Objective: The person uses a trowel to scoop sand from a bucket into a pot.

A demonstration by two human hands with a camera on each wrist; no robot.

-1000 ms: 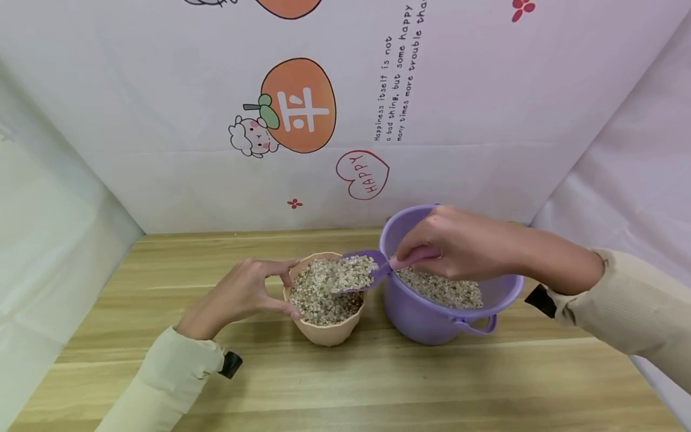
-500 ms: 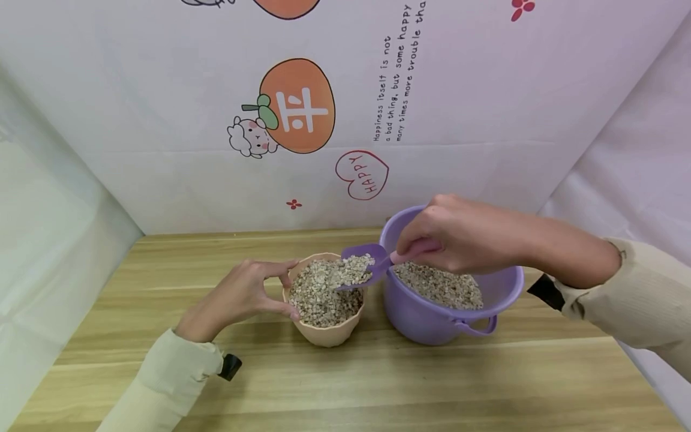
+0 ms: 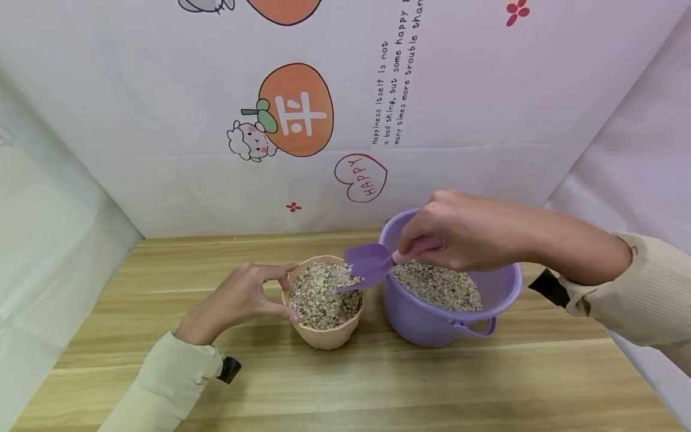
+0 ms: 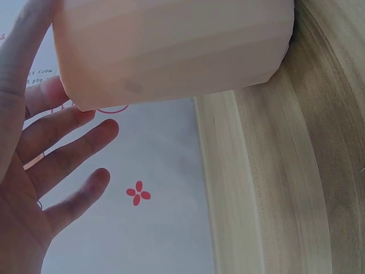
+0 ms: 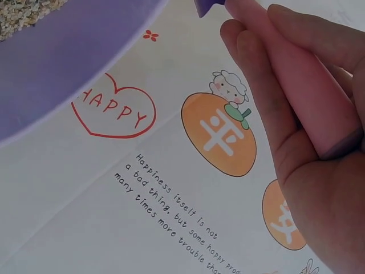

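Observation:
My right hand (image 3: pixel 448 234) grips the pink handle (image 5: pixel 302 80) of a small purple shovel (image 3: pixel 369 264). Its blade tilts down over the rim of a cream plant pot (image 3: pixel 326 337), with a few pale grains at its tip. Pale, gravelly grains (image 3: pixel 318 294) fill the pot close to its rim. At the pot's left side my left hand (image 3: pixel 237 300) holds the rim between thumb and fingers. The left wrist view shows the pot's faceted wall (image 4: pixel 171 57) against the fingers, the lower ones (image 4: pixel 80 200) loose beside it.
Right of the pot stands a purple bucket (image 3: pixel 418 324) with more of the grains (image 3: pixel 439 288) inside and a side handle (image 3: pixel 480 328). The wooden table (image 3: pixel 345 396) ends at a printed white backdrop (image 3: pixel 459 120); white cloth (image 3: pixel 48 198) hangs at the sides.
Grains have slid off the shovel blade into the pot, leaving most of the purple blade bare. My right hand has risen slightly, tilting the shovel. The left hand keeps its place on the pot.

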